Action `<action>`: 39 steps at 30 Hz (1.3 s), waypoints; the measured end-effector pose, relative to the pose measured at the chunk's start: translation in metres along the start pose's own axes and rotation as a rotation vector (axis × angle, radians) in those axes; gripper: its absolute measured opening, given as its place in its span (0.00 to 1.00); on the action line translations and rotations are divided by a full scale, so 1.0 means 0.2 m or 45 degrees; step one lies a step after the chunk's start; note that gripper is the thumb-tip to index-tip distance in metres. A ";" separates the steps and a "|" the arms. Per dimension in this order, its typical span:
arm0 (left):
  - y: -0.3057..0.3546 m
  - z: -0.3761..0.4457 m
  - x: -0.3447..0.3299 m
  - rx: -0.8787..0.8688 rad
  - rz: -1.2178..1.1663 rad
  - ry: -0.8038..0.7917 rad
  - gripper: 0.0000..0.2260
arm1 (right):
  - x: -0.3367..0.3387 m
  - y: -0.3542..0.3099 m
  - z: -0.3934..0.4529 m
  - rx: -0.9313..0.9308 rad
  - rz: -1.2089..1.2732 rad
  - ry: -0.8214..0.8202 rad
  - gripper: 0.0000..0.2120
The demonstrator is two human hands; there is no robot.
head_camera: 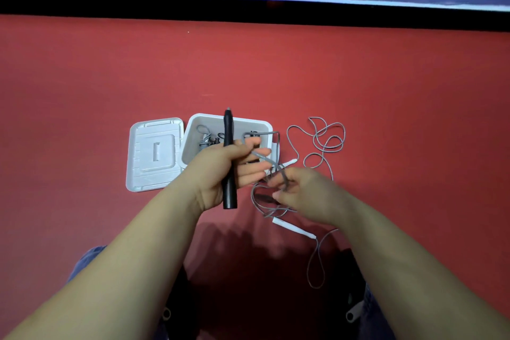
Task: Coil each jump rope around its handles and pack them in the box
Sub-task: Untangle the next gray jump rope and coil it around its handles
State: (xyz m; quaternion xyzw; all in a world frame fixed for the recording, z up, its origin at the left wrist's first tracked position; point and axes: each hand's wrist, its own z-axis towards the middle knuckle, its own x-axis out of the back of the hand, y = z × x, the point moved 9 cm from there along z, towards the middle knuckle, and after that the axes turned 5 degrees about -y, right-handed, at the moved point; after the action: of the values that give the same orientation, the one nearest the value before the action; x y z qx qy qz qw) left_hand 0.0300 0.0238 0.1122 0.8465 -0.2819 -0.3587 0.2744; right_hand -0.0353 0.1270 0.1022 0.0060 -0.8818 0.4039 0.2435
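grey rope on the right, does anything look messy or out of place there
Yes. The grey rope sprawls in loose uncoiled loops on the red surface right of the white box, with a white handle lying loose near the right hand. Nothing looks damaged.

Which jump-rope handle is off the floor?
The black handle, gripped upright in the left hand. The two white handles lie on the red floor.

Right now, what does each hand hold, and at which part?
The left hand grips the black handle around its middle. The right hand pinches the grey rope near that handle.
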 end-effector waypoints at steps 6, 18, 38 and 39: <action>0.06 0.02 0.03 -0.115 -0.155 -0.015 0.07 | 0.10 -0.03 0.00 0.012 0.450 0.139 0.06; -0.09 0.03 -0.01 0.014 0.769 -0.132 0.05 | 0.21 0.00 -0.01 0.011 1.737 0.216 0.08; -0.04 0.02 0.03 -0.028 0.250 0.015 0.13 | 0.08 -0.09 -0.02 0.115 0.751 0.114 0.08; -0.06 0.02 0.00 0.001 0.291 -0.032 0.14 | 0.10 -0.09 -0.02 0.123 0.752 0.160 0.10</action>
State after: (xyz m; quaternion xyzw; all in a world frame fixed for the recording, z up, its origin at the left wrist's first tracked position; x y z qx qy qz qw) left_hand 0.0314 0.0306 0.1020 0.8045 -0.3802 -0.3353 0.3095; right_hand -0.0481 0.1220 0.1253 -0.2641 -0.8083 0.4984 0.1688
